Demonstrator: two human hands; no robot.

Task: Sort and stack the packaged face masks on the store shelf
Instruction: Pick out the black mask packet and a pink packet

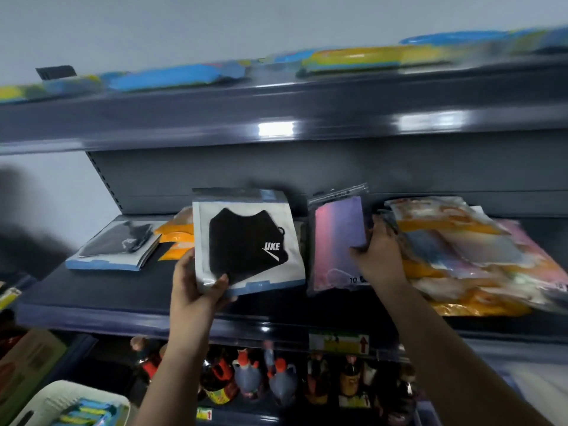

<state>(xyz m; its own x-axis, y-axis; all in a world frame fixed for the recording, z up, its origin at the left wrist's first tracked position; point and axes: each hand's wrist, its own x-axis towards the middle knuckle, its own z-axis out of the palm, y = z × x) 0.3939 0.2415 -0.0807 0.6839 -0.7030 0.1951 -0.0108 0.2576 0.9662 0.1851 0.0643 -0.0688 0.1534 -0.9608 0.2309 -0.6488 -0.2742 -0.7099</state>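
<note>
My black mask (246, 241) sits in a white, blue-edged pack (292, 259); my other pack (335, 241) shades pink to purple.

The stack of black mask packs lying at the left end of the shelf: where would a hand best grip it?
Grip the black mask stack at its blue front edge, coming from the shelf front. It lies flat with that edge facing outward, and orange packs crowd its right side.

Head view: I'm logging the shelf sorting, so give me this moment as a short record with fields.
left hand: holds black mask pack upright
right hand: grips purple pack beside mixed pile
stack at left: black mask packs lying flat on shelf
below: bottles
</note>
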